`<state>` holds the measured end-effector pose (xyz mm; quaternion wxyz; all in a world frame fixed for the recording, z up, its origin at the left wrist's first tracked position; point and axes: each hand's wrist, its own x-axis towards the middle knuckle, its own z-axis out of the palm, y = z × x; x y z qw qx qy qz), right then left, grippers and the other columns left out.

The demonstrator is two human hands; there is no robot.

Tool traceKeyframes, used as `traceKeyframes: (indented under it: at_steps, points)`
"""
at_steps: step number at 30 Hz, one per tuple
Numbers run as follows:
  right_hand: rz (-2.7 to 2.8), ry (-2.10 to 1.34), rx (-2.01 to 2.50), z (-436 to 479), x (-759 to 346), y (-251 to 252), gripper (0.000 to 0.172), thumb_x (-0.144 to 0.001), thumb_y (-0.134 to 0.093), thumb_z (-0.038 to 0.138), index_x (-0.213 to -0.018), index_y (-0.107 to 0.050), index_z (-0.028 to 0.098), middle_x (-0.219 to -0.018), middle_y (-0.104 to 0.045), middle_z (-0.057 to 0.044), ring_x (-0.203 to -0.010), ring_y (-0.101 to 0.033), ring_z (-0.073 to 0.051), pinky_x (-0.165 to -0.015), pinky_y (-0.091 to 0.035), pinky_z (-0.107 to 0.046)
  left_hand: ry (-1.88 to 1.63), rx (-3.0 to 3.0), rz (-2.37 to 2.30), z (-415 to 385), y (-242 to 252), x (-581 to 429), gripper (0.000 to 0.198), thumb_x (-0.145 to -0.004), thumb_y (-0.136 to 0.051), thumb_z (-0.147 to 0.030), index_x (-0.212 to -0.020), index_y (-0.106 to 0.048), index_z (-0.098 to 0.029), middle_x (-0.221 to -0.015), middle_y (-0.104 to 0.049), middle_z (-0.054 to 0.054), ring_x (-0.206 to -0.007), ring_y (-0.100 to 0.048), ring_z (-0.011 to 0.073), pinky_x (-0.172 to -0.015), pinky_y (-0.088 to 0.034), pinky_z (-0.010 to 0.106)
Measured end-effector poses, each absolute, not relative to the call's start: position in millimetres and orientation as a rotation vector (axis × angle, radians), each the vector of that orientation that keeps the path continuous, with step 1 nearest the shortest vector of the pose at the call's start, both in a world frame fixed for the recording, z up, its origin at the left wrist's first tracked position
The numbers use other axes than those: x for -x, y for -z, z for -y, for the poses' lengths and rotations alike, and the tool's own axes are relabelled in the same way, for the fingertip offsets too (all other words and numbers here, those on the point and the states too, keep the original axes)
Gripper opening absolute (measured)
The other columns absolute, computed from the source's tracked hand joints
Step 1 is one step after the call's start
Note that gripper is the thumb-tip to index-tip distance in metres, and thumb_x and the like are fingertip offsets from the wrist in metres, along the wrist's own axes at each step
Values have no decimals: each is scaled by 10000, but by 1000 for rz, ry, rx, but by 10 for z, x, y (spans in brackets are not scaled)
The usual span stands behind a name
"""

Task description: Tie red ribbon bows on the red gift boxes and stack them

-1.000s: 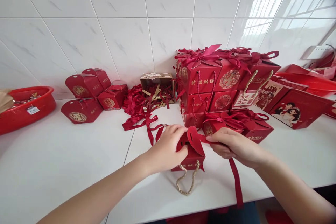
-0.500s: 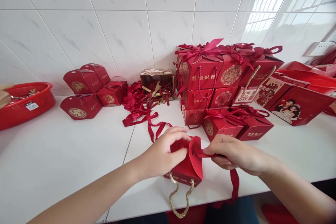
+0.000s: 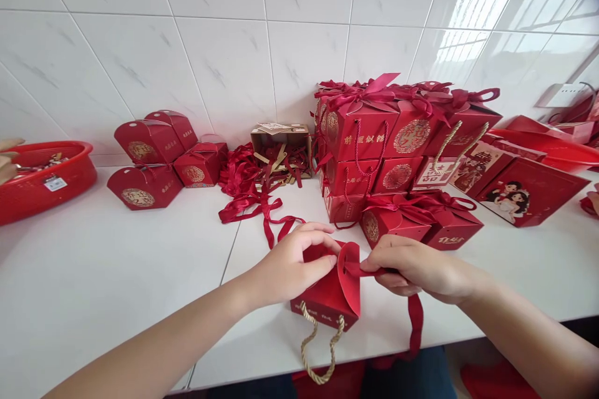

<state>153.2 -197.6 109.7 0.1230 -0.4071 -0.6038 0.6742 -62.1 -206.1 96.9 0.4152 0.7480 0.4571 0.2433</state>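
A small red gift box [image 3: 327, 293] with a gold rope handle [image 3: 309, 349] hanging from its front stands near the table's front edge. My left hand [image 3: 299, 262] is closed on the box's top flaps from the left, thumb and fingers curled round them. To the right of the box, my right hand [image 3: 407, 265] pinches a red ribbon [image 3: 415, 324] that passes through a slot in the right flap. The ribbon's tail hangs below my right hand over the table edge. What lies between the flaps is partly hidden by my left fingers.
Stacked red boxes [image 3: 374, 137] with bows stand behind my right hand. Loose ribbons [image 3: 238, 174] and an open carton [image 3: 281, 153] lie at the wall. More boxes [image 3: 147, 187] and a red basin [image 3: 60, 174] are left; picture bags [image 3: 528, 190] are right.
My hands keep their grips on the box and ribbon. The ribbon's hanging tail has shifted slightly left and up. Fingers have appeared at the far right edge, and the view has shifted a little.
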Motion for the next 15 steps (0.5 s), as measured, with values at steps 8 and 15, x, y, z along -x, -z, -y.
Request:
traceKeyframes:
  at_steps: [8, 15]
  points:
    - [2224, -930, 1602, 2058, -1424, -1103, 411, -865, -481, 479, -581, -514, 184, -573, -530, -14, -535, -455, -138, -526, -318, -278, -638, -1975, -1179, 2042, -1021, 618, 118, -833, -541, -276, -787, -637, -225, -1305, -541, 66, -1238, -491, 279, -1061, -365, 463]
    - [2101, -962, 1066, 2069, -1297, -1280, 293, -894, -542, 444, -955, -683, 195, -977, -683, -53, -906, -615, -198, -786, -460, -299, -827, -1976, -1195, 2029, -1448, 649, 162, -851, -464, -272, -729, -562, -230, -1313, -533, 15, -1300, -410, 281, -1049, -359, 468]
